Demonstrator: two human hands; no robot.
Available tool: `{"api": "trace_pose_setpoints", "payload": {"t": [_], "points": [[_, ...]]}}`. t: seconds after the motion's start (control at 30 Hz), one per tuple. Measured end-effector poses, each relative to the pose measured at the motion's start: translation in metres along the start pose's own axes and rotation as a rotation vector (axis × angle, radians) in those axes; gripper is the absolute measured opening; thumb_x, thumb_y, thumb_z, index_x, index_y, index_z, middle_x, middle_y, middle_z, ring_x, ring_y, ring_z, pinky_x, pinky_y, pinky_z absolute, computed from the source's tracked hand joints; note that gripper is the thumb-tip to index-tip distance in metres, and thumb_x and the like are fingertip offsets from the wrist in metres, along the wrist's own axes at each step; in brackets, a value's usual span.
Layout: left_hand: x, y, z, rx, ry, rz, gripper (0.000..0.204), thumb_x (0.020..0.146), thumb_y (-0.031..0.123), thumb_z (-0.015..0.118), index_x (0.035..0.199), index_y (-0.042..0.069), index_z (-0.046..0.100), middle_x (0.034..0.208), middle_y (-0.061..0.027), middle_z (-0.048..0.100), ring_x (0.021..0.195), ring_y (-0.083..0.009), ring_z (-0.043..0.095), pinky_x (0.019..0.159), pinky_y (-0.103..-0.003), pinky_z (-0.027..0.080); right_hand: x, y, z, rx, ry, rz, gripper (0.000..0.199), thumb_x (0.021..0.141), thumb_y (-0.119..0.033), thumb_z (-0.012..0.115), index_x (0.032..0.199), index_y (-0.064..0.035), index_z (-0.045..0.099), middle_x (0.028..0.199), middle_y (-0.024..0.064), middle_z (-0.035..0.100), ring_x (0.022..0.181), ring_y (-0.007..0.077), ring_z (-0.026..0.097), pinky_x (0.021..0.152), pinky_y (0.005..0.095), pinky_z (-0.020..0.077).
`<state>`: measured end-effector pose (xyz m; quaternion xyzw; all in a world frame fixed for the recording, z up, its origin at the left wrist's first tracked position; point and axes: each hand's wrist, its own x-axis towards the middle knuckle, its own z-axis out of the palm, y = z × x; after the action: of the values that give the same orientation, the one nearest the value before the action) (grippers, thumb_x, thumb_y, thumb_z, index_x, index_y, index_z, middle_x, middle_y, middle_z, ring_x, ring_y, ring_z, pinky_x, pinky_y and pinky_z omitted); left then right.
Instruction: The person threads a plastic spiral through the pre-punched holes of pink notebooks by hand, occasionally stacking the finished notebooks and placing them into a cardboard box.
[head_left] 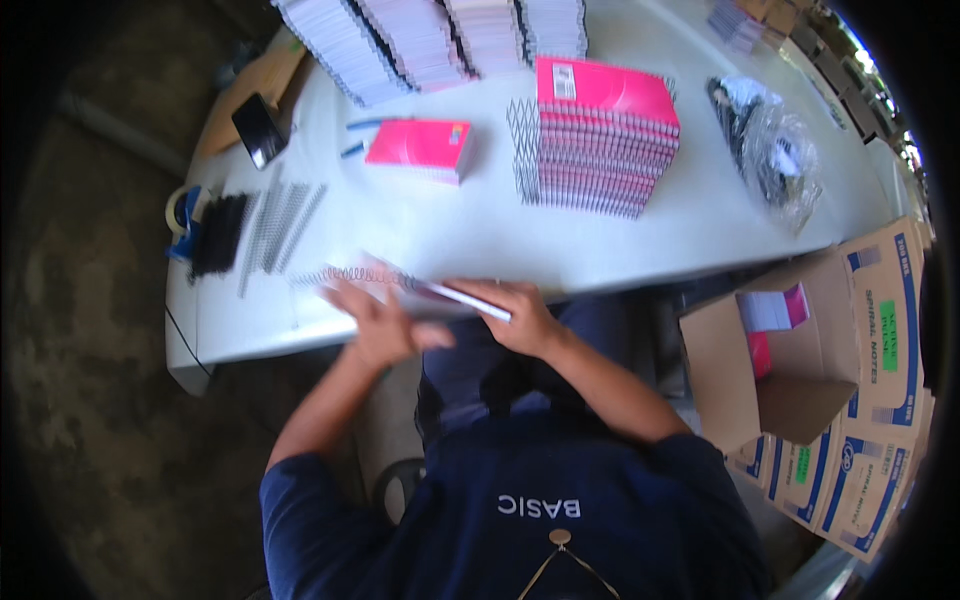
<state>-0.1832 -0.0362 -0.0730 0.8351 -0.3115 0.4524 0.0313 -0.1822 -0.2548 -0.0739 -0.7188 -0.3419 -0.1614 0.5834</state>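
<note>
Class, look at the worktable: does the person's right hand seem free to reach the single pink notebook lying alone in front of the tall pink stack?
Probably not yet: the right hand is holding a notebook at the table's near edge, though bare tabletop lies between it and the single pink notebook.

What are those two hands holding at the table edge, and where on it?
A thin notebook. The right hand holds its near long edge; the left hand, blurred, lies at the end with the wire spiral. Its exact grip cannot be told.
</note>
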Motion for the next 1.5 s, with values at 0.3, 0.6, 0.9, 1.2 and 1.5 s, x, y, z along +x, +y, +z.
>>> {"api": "trace_pose_setpoints", "payload": {"t": [0.3, 0.6, 0.9, 1.2, 1.5], "points": [[-0.003, 0.023, -0.001, 0.048, -0.116, 0.152, 0.108, 0.071, 0.083, 0.029, 0.142, 0.001, 0.019, 0.142, -0.0345, 0.013, 0.131, -0.0537, -0.005, 0.100, -0.065, -0.006, 0.000, 0.001, 0.001, 0.025, -0.002, -0.005, 0.043, 0.075, 0.009, 0.055, 0.115, -0.0059, 0.060, 0.110, 0.0143, 0.062, 0.094, 0.0286, 0.064, 0.079, 0.0332, 0.0506], [0.021, 0.027, 0.002, -0.293, 0.115, 0.258, 0.101, 0.077, 0.074, 0.038, 0.139, -0.004, 0.022, 0.140, -0.0334, 0.018, 0.129, -0.0532, 0.017, 0.102, -0.067, 0.007, 0.005, -0.006, -0.001, 0.015, -0.047, -0.003, 0.043, 0.074, 0.007, 0.058, 0.115, -0.0054, 0.059, 0.108, 0.0132, 0.063, 0.095, 0.0287, 0.063, 0.082, 0.0347, 0.0501], [0.012, 0.038, 0.004, -0.184, -0.028, 0.236, 0.111, 0.073, 0.079, 0.037, 0.140, -0.007, 0.015, 0.145, -0.0316, 0.006, 0.132, -0.0530, 0.008, 0.100, -0.067, 0.006, 0.010, 0.003, 0.001, 0.017, -0.076, 0.062, 0.044, 0.073, 0.006, 0.059, 0.115, -0.0055, 0.058, 0.108, 0.0133, 0.063, 0.094, 0.0285, 0.063, 0.082, 0.0351, 0.0503], [0.002, 0.050, 0.016, -0.373, -0.068, 0.206, 0.113, 0.071, 0.081, 0.036, 0.141, -0.005, 0.015, 0.141, -0.0364, 0.013, 0.130, -0.0520, 0.015, 0.101, -0.066, -0.002, 0.021, -0.002, -0.007, 0.099, -0.086, 0.119, 0.042, 0.076, -0.004, 0.058, 0.118, -0.0088, 0.056, 0.104, 0.0142, 0.063, 0.092, 0.0315, 0.062, 0.078, 0.0375, 0.0501], [-0.013, 0.068, 0.017, -0.449, -0.290, 0.013, 0.099, 0.080, 0.066, 0.046, 0.136, -0.012, 0.020, 0.137, -0.0345, 0.025, 0.129, -0.0510, 0.020, 0.102, -0.063, 0.007, 0.022, 0.014, -0.007, 0.184, -0.044, 0.177, 0.034, 0.079, -0.004, 0.061, 0.113, -0.0027, 0.057, 0.095, 0.0189, 0.065, 0.086, 0.0293, 0.066, 0.073, 0.0331, 0.0496]]}}
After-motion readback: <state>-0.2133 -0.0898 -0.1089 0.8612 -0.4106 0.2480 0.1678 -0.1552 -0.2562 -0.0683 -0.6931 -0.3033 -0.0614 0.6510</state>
